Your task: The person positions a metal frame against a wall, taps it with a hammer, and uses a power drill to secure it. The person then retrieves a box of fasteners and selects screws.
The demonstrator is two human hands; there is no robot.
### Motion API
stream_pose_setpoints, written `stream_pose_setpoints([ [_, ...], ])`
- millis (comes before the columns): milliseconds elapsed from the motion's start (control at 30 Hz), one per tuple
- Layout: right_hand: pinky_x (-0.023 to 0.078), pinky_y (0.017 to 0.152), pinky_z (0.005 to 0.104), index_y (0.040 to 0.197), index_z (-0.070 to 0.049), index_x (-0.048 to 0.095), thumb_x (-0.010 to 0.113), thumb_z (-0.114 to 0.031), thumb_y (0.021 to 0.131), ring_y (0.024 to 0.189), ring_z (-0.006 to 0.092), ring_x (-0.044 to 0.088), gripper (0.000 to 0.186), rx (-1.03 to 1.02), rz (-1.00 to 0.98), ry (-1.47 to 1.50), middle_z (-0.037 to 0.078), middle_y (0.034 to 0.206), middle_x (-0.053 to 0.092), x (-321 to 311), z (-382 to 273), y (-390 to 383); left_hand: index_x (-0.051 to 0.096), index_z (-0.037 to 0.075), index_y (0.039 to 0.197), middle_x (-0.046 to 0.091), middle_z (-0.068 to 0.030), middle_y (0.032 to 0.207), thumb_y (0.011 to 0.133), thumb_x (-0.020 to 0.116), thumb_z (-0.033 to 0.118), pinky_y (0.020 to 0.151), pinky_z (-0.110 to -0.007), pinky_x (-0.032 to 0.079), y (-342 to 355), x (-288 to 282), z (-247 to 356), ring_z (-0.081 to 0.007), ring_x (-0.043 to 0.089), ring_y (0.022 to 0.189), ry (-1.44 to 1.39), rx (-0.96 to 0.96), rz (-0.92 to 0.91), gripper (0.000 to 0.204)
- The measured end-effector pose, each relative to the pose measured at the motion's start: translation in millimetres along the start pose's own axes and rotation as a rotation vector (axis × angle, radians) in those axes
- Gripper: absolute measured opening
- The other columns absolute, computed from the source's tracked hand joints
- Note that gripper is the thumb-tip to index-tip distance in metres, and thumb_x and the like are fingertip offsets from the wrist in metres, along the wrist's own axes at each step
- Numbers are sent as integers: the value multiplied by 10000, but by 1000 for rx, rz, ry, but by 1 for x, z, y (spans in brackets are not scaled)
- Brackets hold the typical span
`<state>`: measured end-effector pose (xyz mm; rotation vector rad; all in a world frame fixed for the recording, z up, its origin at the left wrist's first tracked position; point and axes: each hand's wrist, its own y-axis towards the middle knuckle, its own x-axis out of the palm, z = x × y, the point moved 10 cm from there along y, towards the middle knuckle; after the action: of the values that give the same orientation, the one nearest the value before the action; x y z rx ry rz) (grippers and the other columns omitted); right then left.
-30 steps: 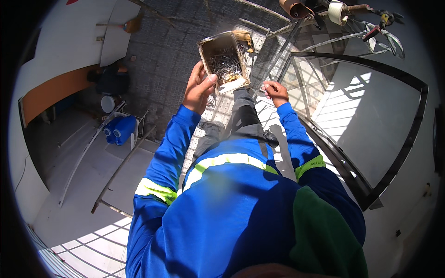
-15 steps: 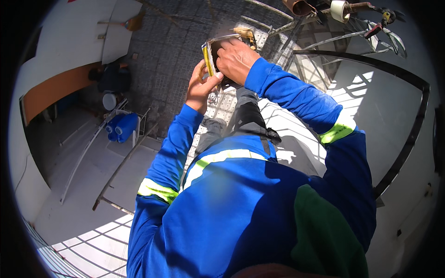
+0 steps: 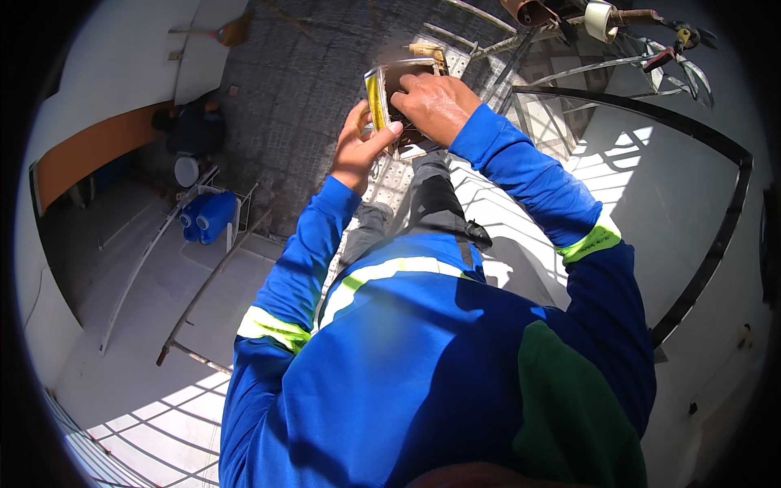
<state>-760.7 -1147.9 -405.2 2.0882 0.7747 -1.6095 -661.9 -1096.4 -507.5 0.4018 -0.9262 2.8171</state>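
Note:
A rectangular, open-topped tin with a yellow side and a pale metal rim is held up in front of me. My left hand grips its near left side, thumb over the edge. Inside the opening are the curled fingers of my right hand; its fingertips are partly hidden, and what they pinch cannot be made out. The tin's inside looks brown and dark.
Beyond the tin a yellow power tool lies on a perforated board. Metal scaffold bars, a white tape roll and pliers are at upper right. Blue containers stand at left, near a crouching person.
The tin and both hands have shifted slightly right. My right hand has moved a little to the right within the opening, showing more of the tin's inside.

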Motion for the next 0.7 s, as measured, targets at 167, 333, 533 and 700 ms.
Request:
stream_pose_setpoints([
  [167, 578, 705, 399, 850, -22, 712, 640, -117, 795, 842, 299, 705, 131, 39, -188, -40, 156, 885, 682, 41, 2, 10, 288, -63, 1479, 536, -171, 1283, 800, 807, 162, 897, -317, 521, 2, 6, 5, -219, 621, 1079, 49, 30, -5, 884],
  [333, 569, 733, 415, 808, -2, 711, 638, -103, 787, 837, 345, 695, 127, -30, -188, 67, 197, 880, 683, 50, 0, 11, 283, -96, 1467, 530, -198, 1284, 800, 811, 178, 905, -323, 525, -1, 5, 7, -234, 621, 1091, 114, 30, -7, 894],
  [533, 560, 744, 428, 862, 23, 705, 635, -88, 775, 813, 382, 686, 157, -14, -30, 253, 218, 840, 682, 35, 10, 3, 284, -95, 1465, 529, -206, 1284, 802, 810, 187, 928, -332, 520, 2, 6, 5, -245, 618, 1106, 132, 20, -16, 892],
  [700, 538, 733, 462, 946, -19, 689, 653, -113, 799, 834, 383, 679, 178, 172, 0, 452, 212, 839, 681, 27, 35, -4, 325, -69, 1449, 549, -190, 1263, 808, 804, 187, 941, -334, 513, 5, 15, 3, -244, 611, 1115, 68, 1, -89, 840],
])
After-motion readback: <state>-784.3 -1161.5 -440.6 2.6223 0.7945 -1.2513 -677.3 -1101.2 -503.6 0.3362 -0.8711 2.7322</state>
